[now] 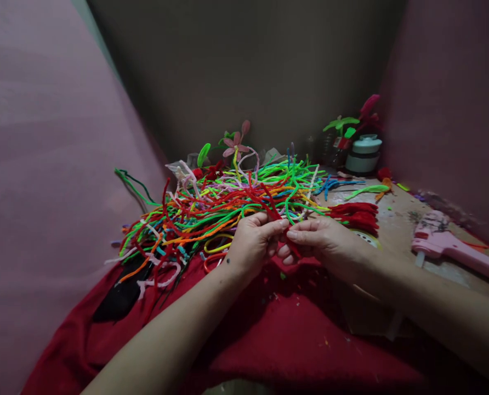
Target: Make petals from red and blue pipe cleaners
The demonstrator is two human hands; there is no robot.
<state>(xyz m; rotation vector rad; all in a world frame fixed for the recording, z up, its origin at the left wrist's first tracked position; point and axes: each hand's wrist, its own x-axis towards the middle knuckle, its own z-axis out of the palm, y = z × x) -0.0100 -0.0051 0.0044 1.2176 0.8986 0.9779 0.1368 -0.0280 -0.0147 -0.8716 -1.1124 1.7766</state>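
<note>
Pinched between the fingers of both hands are red pipe cleaners, their free ends pointing up and away from me. My left hand grips them from the left with thumb and forefinger. Close against it, my right hand closes on the lower part, where a short red end shows below the fingers. How the strands are joined is hidden by my fingertips. Just beyond both hands lies a big heap of pipe cleaners in green, red, orange, yellow and pink.
A pink glue gun lies at the right. Red fuzzy bundles rest beside the heap. Behind stand a pale lidded jar and a pink pipe-cleaner flower. Scissors with yellow and red handles and a black flat object lie left.
</note>
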